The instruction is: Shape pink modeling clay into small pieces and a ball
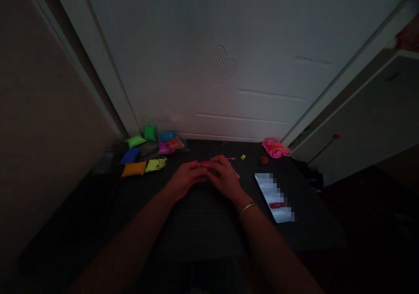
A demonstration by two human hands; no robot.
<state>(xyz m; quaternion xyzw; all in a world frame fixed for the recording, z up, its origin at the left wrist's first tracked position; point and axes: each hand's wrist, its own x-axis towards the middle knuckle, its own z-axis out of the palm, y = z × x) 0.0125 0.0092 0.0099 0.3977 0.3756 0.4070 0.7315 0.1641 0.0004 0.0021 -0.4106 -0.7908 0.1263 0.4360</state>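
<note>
My left hand (186, 178) and my right hand (225, 176) meet over the middle of the dark table, fingers bent and fingertips pressed together. Just beyond the fingertips a bit of bright pink material (205, 161) shows; the fingers hide most of it, and whether it is gripped I cannot tell. A thin pink stick (231, 158) pokes out past my right hand, and a pale pink flat piece (236, 173) lies partly under that hand. A small yellow-green bit (243, 157) and a reddish-brown lump (263, 160) lie farther right.
Several soft coloured packets, among them an orange packet (134, 169) and a green packet (149, 133), lie at the back left. A lit phone (271, 193) rests on the right, with a pink petalled piece (276, 148) behind it. A white panel (183, 67) rises behind the table (203, 228).
</note>
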